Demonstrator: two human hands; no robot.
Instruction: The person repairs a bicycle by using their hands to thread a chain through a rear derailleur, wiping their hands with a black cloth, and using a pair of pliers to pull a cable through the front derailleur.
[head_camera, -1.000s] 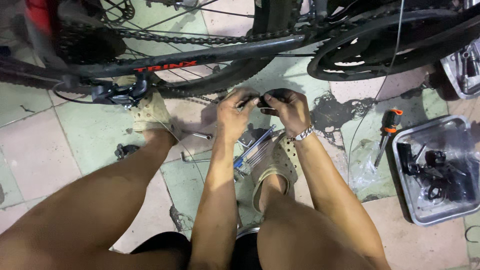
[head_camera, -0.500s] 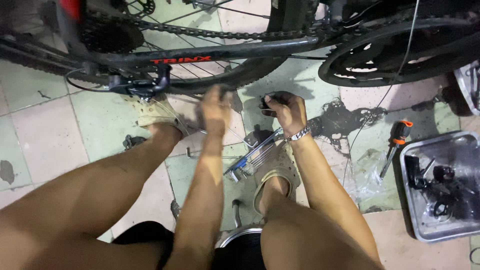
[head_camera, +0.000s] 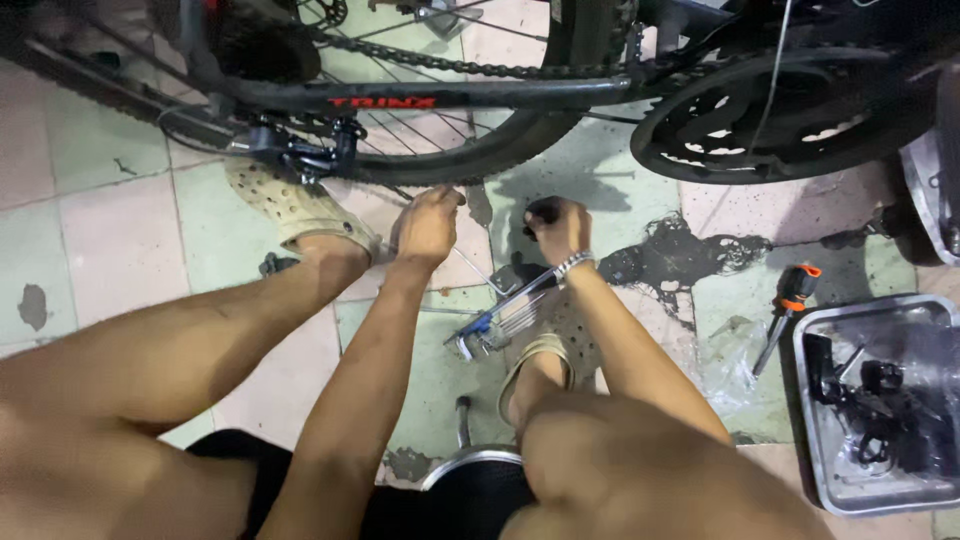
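Note:
A black bicycle (head_camera: 480, 98) stands across the top of the view, its rear tyre (head_camera: 470, 160) and chain (head_camera: 470, 68) just beyond my hands. My left hand (head_camera: 428, 226) is pinched on a hanging length of chain right under the tyre, next to the rear derailleur (head_camera: 300, 155). A little to the right, my right hand (head_camera: 562, 230), a bracelet on its wrist, is closed around a small black tool (head_camera: 540, 211). The hands are a short gap apart above the tiled floor.
A set of hex keys (head_camera: 495, 318) lies on the floor between my feet in beige sandals (head_camera: 300, 208). A dark oil stain (head_camera: 680, 255) spreads to the right. An orange-and-black screwdriver (head_camera: 788, 305) lies beside a metal tray (head_camera: 815, 420) of black parts.
My hands were together at the chain; the left hand has moved left and now grips the chain under the tyre. The right hand stays closed on its tool.

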